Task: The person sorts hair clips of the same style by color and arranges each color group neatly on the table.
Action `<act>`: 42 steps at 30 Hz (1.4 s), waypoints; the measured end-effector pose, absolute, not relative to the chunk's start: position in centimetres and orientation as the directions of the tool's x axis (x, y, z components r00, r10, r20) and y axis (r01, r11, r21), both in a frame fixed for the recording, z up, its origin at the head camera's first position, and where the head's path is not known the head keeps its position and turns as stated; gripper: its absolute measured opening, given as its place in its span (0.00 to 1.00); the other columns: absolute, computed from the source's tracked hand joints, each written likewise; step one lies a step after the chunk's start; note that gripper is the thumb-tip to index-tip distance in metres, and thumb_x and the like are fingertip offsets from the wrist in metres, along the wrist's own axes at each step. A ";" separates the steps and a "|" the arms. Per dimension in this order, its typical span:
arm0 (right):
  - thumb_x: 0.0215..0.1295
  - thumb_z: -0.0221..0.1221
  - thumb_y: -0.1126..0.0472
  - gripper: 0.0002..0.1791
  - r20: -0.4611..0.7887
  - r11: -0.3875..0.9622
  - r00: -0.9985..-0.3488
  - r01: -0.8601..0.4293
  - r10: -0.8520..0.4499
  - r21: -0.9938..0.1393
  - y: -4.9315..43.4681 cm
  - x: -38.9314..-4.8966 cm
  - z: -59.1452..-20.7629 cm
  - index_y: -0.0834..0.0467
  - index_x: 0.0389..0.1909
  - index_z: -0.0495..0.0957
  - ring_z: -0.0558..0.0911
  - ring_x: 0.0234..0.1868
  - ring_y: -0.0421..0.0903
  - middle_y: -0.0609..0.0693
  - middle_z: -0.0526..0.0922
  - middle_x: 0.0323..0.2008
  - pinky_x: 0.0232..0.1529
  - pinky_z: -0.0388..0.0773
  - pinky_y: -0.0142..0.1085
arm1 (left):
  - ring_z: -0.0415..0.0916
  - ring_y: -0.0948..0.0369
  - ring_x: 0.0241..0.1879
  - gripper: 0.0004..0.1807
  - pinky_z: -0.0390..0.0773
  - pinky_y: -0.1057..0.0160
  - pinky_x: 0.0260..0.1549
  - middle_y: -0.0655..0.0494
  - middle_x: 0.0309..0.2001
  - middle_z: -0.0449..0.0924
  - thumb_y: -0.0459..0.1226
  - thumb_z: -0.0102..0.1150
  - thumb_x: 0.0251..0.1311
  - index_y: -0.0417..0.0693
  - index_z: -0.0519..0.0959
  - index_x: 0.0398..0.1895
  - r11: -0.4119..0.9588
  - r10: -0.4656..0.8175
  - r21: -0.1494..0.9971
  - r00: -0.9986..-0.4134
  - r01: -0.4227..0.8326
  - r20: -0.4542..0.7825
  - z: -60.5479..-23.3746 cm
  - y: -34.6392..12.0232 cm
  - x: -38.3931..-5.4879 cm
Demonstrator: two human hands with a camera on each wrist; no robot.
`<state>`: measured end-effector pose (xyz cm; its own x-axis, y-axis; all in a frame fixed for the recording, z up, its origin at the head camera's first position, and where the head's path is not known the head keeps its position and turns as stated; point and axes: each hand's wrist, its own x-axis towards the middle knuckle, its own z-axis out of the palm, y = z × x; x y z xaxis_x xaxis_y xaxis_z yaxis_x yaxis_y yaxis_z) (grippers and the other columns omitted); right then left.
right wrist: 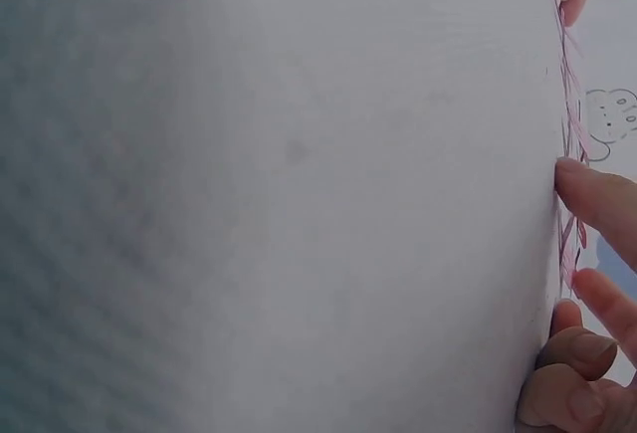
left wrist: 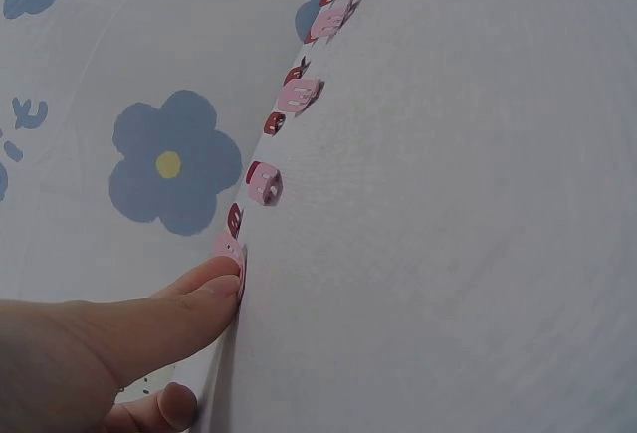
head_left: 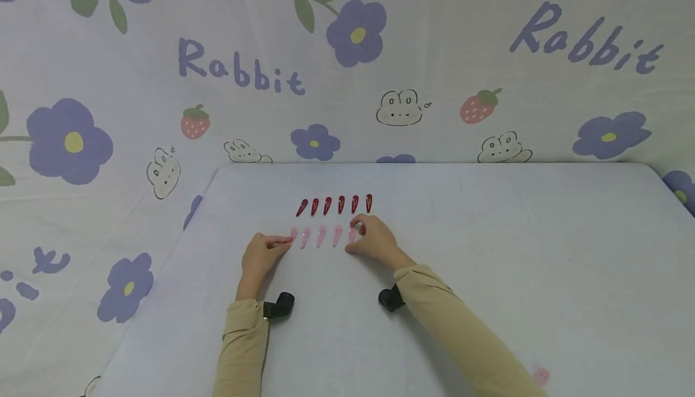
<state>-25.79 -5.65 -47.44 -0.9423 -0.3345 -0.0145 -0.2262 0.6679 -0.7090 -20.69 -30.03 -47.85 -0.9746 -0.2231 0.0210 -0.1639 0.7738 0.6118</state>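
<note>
A row of dark red snap hair clips point(head_left: 327, 206) lies on the white table, with a row of pink snap hair clips point(head_left: 321, 237) below it, nearer the person. My left hand point(head_left: 262, 257) pinches the leftmost pink hair clip point(left wrist: 229, 247) between thumb and forefinger. At the right end of the pink row, my right hand point(head_left: 376, 240) has thumb and forefinger at the two ends of another pink hair clip point(head_left: 352, 233), holding it lengthwise. The right wrist view shows these fingertips point(right wrist: 582, 186) at the tabletop; the hand partly hides that clip in the head view.
The white table point(head_left: 521, 252) ends at a back edge against a cloth point(head_left: 434, 41) printed with flowers and rabbits. A round pink thing point(head_left: 542, 376) lies near the front right, beside the right sleeve point(head_left: 461, 324). Black wrist cameras point(head_left: 283, 305) stick out inward from both wrists.
</note>
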 end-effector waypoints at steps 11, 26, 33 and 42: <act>0.40 0.71 0.57 0.26 -0.047 0.691 -0.943 -0.207 -0.330 -0.693 -5.8 -26.0 -47.1 0.57 0.43 0.74 0.67 0.30 0.46 0.50 0.69 0.28 0.31 0.64 0.37 | 0.60 0.58 0.26 0.11 0.59 0.62 0.22 0.51 0.28 0.67 0.41 0.64 0.50 0.48 0.84 0.36 0.775 -0.218 0.612 -0.976 -0.160 0.020 -47.7 -30.0 -20.7; 0.40 0.71 0.61 0.33 -0.069 0.635 -0.934 -0.183 -0.350 -0.751 -5.4 -25.8 -46.6 0.60 0.51 0.70 0.67 0.31 0.47 0.52 0.69 0.30 0.32 0.64 0.37 | 0.59 0.58 0.26 0.11 0.59 0.61 0.23 0.51 0.29 0.67 0.42 0.64 0.50 0.48 0.84 0.37 0.784 -0.223 0.596 -0.975 -0.172 0.013 -47.8 -29.9 -20.8; 0.45 0.68 0.63 0.33 -0.117 0.530 -0.928 -0.094 -0.352 -0.843 -4.1 -25.2 -45.2 0.59 0.54 0.68 0.70 0.37 0.49 0.54 0.72 0.37 0.37 0.68 0.40 | 0.60 0.58 0.26 0.11 0.59 0.61 0.23 0.51 0.29 0.67 0.42 0.64 0.50 0.48 0.84 0.37 0.784 -0.226 0.595 -0.974 -0.177 0.008 -47.7 -29.8 -20.8; 0.50 0.66 0.62 0.30 -0.052 0.453 -0.926 -0.134 -0.375 -0.881 -1.3 -24.2 -42.8 0.59 0.55 0.67 0.71 0.36 0.52 0.61 0.72 0.41 0.38 0.68 0.41 | 0.59 0.58 0.26 0.11 0.58 0.61 0.23 0.51 0.27 0.66 0.41 0.63 0.51 0.47 0.84 0.37 0.786 -0.225 0.594 -0.974 -0.173 0.013 -47.7 -29.7 -20.7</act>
<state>-24.16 -1.26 -42.84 -0.9256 -0.3750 -0.0516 -0.1345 0.4532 -0.8812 -20.72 -29.71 -47.70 -0.9743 -0.2248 0.0133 -0.1731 0.7857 0.5939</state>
